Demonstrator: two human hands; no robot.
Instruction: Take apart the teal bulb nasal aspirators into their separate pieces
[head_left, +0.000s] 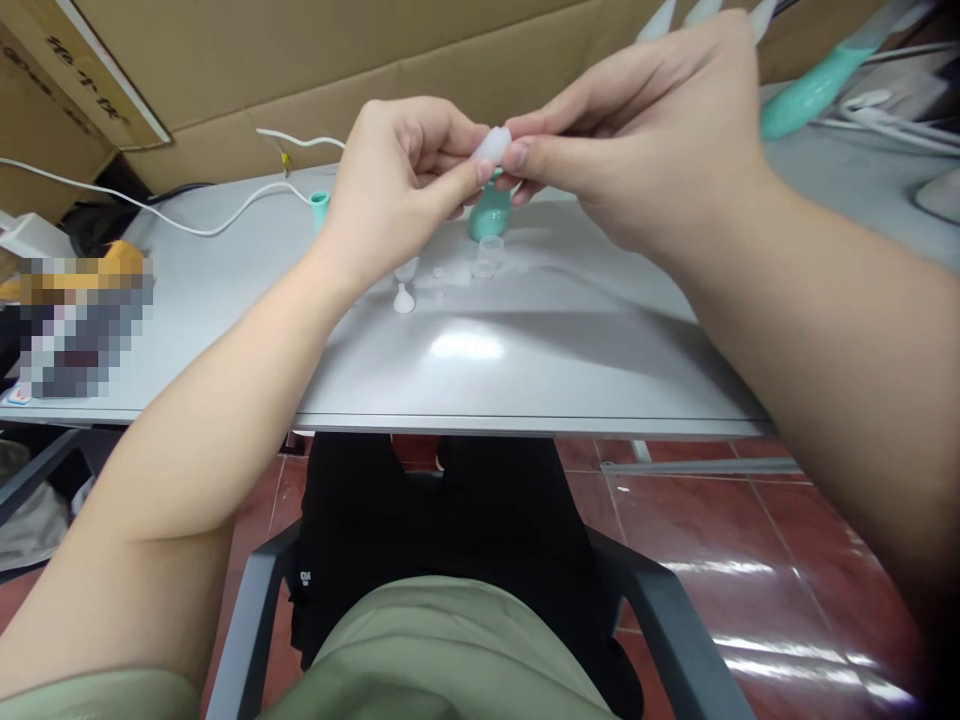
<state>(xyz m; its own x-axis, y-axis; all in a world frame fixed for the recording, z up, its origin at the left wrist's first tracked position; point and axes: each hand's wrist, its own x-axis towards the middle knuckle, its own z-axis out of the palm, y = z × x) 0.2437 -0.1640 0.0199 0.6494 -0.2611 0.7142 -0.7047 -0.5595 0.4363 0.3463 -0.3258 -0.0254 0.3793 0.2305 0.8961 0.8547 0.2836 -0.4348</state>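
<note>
Both hands meet over the desk at a small whitish, translucent, cap-like piece [493,146]. My left hand [412,160] pinches it from the left between thumb and fingers. From the right, my right hand [637,140] grips the same piece with thumb and forefinger. Just below and behind the fingers is a glossy teal rounded part [490,217], partly hidden by them. In front of it lie small clear cup-like pieces [487,257]. A small white funnel-shaped piece [404,299] is below my left wrist. Beside that wrist shows a teal tube-like part [320,208].
White cables [217,228] run across the grey desk [525,380], backed by cardboard [315,60]. At right, a teal-handled object [817,95] lies near more cables. A yellow item [124,262] and a blurred-out patch are at left. Chair armrests [652,600] flank my lap.
</note>
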